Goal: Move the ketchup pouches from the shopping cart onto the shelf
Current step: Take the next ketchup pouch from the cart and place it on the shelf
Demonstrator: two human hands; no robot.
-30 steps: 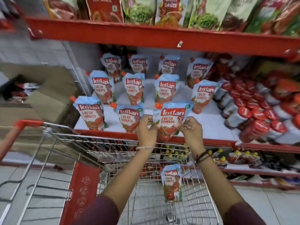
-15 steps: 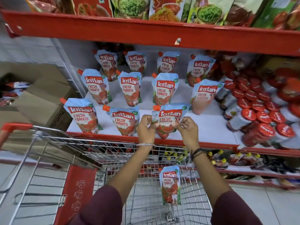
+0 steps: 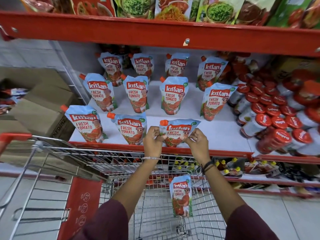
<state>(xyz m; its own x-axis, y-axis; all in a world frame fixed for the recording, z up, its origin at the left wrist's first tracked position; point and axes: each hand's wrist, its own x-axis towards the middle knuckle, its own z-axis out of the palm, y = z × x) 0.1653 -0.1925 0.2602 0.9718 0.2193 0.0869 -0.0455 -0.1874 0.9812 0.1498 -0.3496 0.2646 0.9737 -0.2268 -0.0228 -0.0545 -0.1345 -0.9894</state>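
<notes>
A blue-and-red ketchup pouch (image 3: 178, 131) with an orange cap stands at the front edge of the white shelf (image 3: 223, 135). My left hand (image 3: 152, 142) pinches its left side and my right hand (image 3: 196, 142) pinches its right side. Several more ketchup pouches (image 3: 136, 93) stand in rows behind and to the left of it. One ketchup pouch (image 3: 181, 196) stands upright inside the wire shopping cart (image 3: 121, 170), below my hands.
Red-lidded jars (image 3: 270, 118) fill the shelf's right side. A red shelf (image 3: 155, 34) with sauce packets hangs overhead. Cardboard boxes (image 3: 38, 108) sit at the left, past the cart's red handle (image 3: 13, 136). A lower shelf (image 3: 259, 175) holds small bottles.
Both hands have stayed on the same pouch, setting it lower and upright on the shelf's front edge. The view has shifted slightly upward.
</notes>
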